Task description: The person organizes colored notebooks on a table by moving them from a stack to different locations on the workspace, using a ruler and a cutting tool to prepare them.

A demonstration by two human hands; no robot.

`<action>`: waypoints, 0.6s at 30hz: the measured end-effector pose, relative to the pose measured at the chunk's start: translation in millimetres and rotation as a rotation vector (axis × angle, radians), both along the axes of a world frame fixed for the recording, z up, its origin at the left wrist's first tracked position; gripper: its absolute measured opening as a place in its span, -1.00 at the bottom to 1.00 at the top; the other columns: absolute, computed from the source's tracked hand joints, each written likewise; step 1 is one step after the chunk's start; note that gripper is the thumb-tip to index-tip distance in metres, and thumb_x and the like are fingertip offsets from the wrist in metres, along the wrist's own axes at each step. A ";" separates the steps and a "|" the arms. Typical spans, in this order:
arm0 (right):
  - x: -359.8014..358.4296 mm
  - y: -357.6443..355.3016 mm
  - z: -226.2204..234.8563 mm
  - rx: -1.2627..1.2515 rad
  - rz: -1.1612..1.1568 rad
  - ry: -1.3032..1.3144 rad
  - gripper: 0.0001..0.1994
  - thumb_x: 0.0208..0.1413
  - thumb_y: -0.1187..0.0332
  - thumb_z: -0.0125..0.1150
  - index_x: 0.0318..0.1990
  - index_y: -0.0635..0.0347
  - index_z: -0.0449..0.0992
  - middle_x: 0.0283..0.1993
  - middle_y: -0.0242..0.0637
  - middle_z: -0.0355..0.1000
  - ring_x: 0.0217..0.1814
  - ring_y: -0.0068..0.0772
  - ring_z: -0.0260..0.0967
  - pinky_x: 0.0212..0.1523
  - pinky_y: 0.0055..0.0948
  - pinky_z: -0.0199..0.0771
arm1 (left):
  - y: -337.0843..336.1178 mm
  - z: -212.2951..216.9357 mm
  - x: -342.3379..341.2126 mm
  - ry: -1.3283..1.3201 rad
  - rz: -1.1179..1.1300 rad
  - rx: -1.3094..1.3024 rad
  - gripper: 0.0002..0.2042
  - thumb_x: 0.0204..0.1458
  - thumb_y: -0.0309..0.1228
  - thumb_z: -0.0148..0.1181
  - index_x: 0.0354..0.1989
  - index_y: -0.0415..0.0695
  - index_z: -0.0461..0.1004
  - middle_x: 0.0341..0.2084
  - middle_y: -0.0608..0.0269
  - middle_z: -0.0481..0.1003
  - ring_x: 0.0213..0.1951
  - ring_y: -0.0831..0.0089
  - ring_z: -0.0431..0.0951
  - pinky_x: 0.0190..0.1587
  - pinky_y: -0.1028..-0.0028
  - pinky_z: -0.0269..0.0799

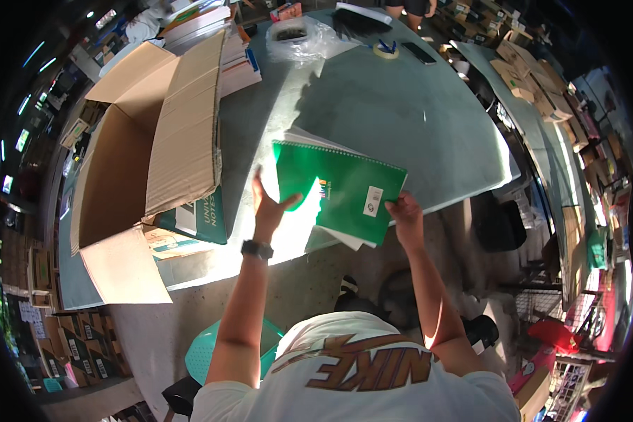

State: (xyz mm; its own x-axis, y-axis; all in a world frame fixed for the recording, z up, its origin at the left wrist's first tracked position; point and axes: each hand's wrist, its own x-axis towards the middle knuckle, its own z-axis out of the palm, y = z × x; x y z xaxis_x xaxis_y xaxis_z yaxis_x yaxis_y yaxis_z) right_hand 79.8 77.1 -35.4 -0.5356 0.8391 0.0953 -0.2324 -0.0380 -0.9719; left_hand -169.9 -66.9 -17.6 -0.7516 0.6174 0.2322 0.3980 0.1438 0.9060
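Observation:
A green spiral notebook (pixel 352 184) is tilted above the near edge of the table, its wire binding along the far side and a white label on its cover. My right hand (pixel 405 212) pinches its right end, thumb on top. At its left end is my left hand (pixel 269 205), fingers spread upward and the thumb reaching over the cover; it is not closed around the notebook. White sheets or another pad (pixel 341 237) stick out from under the green cover on the near and far sides. What lies between them is hidden.
An open cardboard box (pixel 183 126) stands on the table (pixel 401 105) at left, beside a green package (pixel 207 219). Farther back are stacked books (pixel 238 70), clear plastic wrap (pixel 299 43), a tape roll (pixel 385 49) and a phone (pixel 419 53). A turquoise stool (pixel 207 352) stands below.

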 end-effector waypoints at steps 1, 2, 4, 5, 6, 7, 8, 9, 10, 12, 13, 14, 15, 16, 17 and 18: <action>-5.7 3.8 10.8 0.045 0.032 0.001 -0.85 0.08 0.63 0.01 -0.18 0.31 0.37 -0.21 -0.35 0.42 -0.12 -0.61 0.33 -0.08 -0.62 0.27 | 2.4 -7.6 -27.5 0.115 0.085 0.086 -0.17 -0.36 -0.22 0.46 0.11 -0.28 0.16 0.07 0.02 0.27 0.09 0.17 0.28 0.17 0.26 0.12; -5.5 9.6 20.7 0.054 0.027 0.000 -0.85 0.08 0.63 0.01 -0.18 0.31 0.37 -0.21 -0.35 0.42 -0.12 -0.61 0.33 -0.08 -0.62 0.27 | 11.1 0.8 -36.3 -0.002 0.064 0.149 -0.15 -0.42 -0.19 0.48 0.10 -0.27 0.19 0.05 0.01 0.30 0.10 0.18 0.26 0.19 0.25 0.08; -4.2 27.1 40.0 0.162 0.041 -0.063 -0.82 0.08 0.63 0.00 -0.15 0.27 0.38 -0.20 -0.37 0.42 -0.12 -0.60 0.32 -0.06 -0.61 0.26 | 12.5 30.4 -50.4 -0.121 -0.281 -0.262 -0.46 -0.31 -0.29 0.43 -0.11 -0.23 0.41 -0.15 0.20 0.48 -0.09 0.36 0.44 0.02 0.37 0.29; -5.7 32.1 41.6 0.165 0.028 -0.062 -0.82 0.08 0.63 0.00 -0.15 0.27 0.38 -0.20 -0.37 0.42 -0.12 -0.60 0.32 -0.06 -0.61 0.26 | 12.9 33.4 -43.4 -0.195 -0.293 -0.129 -0.54 -0.27 -0.33 0.41 -0.16 -0.22 0.43 -0.23 0.24 0.50 -0.16 0.41 0.46 -0.04 0.42 0.32; -8.1 37.3 42.7 0.119 0.034 0.007 -0.80 0.06 0.63 0.03 -0.14 0.27 0.38 -0.19 -0.38 0.41 -0.11 -0.59 0.32 -0.04 -0.60 0.25 | 13.9 35.1 -35.0 -0.270 -0.305 0.004 -0.61 -0.24 -0.38 0.38 -0.21 -0.21 0.45 -0.30 0.28 0.53 -0.22 0.47 0.48 -0.10 0.46 0.35; -10.2 41.0 41.9 0.071 0.040 0.078 -0.79 0.04 0.62 0.05 -0.14 0.26 0.38 -0.17 -0.38 0.41 -0.11 -0.58 0.31 -0.03 -0.59 0.24 | 12.9 37.3 -27.5 -0.274 -0.287 0.009 -0.64 -0.23 -0.41 0.37 -0.21 -0.21 0.44 -0.31 0.29 0.52 -0.24 0.50 0.48 -0.12 0.49 0.35; -12.3 46.2 31.5 0.073 0.031 0.085 -0.79 0.04 0.62 0.05 -0.14 0.26 0.38 -0.17 -0.38 0.41 -0.11 -0.58 0.31 -0.03 -0.59 0.24 | 10.2 40.6 -20.7 -0.274 -0.268 0.015 -0.66 -0.22 -0.44 0.36 -0.22 -0.21 0.44 -0.33 0.30 0.52 -0.26 0.52 0.48 -0.14 0.52 0.35; -16.1 52.0 15.4 0.094 0.015 0.088 -0.75 0.01 0.61 0.08 -0.11 0.26 0.38 -0.15 -0.37 0.40 -0.09 -0.56 0.31 -0.02 -0.57 0.24 | 11.9 21.8 -21.6 -0.368 -0.296 0.080 -0.69 -0.19 -0.45 0.35 -0.24 -0.22 0.43 -0.34 0.29 0.51 -0.27 0.52 0.46 -0.14 0.52 0.33; -17.7 57.0 3.3 0.112 -0.002 0.085 -0.71 -0.02 0.60 0.10 -0.09 0.25 0.37 -0.13 -0.36 0.39 -0.08 -0.53 0.31 -0.01 -0.56 0.24 | 16.6 15.6 -11.2 -0.355 -0.306 0.192 -0.69 -0.17 -0.43 0.34 -0.24 -0.20 0.43 -0.34 0.30 0.50 -0.27 0.52 0.45 -0.13 0.51 0.31; -43.1 42.8 7.6 0.053 -0.001 0.043 -0.69 -0.05 0.59 0.12 -0.09 0.25 0.37 -0.13 -0.35 0.39 -0.07 -0.51 0.31 -0.02 -0.53 0.25 | 8.8 -22.3 -19.1 -0.257 -0.204 0.005 -0.70 -0.15 -0.41 0.31 -0.23 -0.20 0.42 -0.32 0.30 0.49 -0.26 0.50 0.43 -0.12 0.47 0.30; -46.6 42.3 8.6 -0.001 -0.027 -0.015 -0.68 -0.07 0.58 0.13 -0.08 0.24 0.38 -0.13 -0.35 0.38 -0.06 -0.49 0.31 -0.03 -0.51 0.27 | 15.7 -22.8 -10.9 -0.307 -0.226 0.096 -0.71 -0.13 -0.41 0.29 -0.22 -0.20 0.42 -0.32 0.29 0.50 -0.27 0.48 0.44 -0.13 0.44 0.30; -45.4 45.5 10.0 0.004 -0.034 -0.011 -0.68 -0.07 0.58 0.13 -0.08 0.24 0.38 -0.13 -0.35 0.38 -0.06 -0.49 0.31 -0.03 -0.51 0.27 | 18.0 -19.2 -3.2 -0.357 -0.208 0.130 -0.72 -0.14 -0.42 0.29 -0.23 -0.21 0.42 -0.32 0.29 0.50 -0.26 0.48 0.44 -0.15 0.44 0.30; -44.3 49.0 12.3 0.000 -0.024 -0.002 -0.68 -0.06 0.58 0.13 -0.08 0.23 0.39 -0.13 -0.35 0.38 -0.06 -0.48 0.31 -0.04 -0.49 0.28 | 23.0 -20.0 -3.0 -0.361 -0.202 0.135 -0.72 -0.13 -0.42 0.29 -0.22 -0.20 0.42 -0.31 0.29 0.50 -0.25 0.49 0.44 -0.15 0.45 0.30; -45.2 49.5 12.5 -0.010 -0.003 0.008 -0.69 -0.05 0.57 0.12 -0.08 0.22 0.39 -0.14 -0.34 0.38 -0.06 -0.47 0.31 -0.05 -0.47 0.30 | 22.4 -23.5 -4.2 -0.364 -0.184 0.136 -0.71 -0.13 -0.42 0.29 -0.21 -0.19 0.42 -0.30 0.29 0.50 -0.24 0.50 0.44 -0.16 0.47 0.30; -45.7 49.4 9.4 -0.014 0.002 0.011 -0.69 -0.05 0.57 0.12 -0.08 0.22 0.39 -0.14 -0.34 0.38 -0.06 -0.47 0.31 -0.05 -0.47 0.30 | 19.2 -32.6 -7.3 -0.361 -0.179 0.132 -0.71 -0.13 -0.42 0.29 -0.21 -0.19 0.42 -0.30 0.29 0.50 -0.24 0.50 0.44 -0.16 0.47 0.30; -46.0 49.7 6.5 0.001 0.019 0.040 -0.71 -0.05 0.56 0.13 -0.10 0.23 0.40 -0.15 -0.33 0.39 -0.07 -0.47 0.32 -0.06 -0.46 0.31 | 16.1 -41.5 -10.6 -0.372 -0.125 0.047 -0.74 -0.07 -0.40 0.24 -0.21 -0.19 0.42 -0.29 0.30 0.48 -0.23 0.51 0.42 -0.11 0.46 0.27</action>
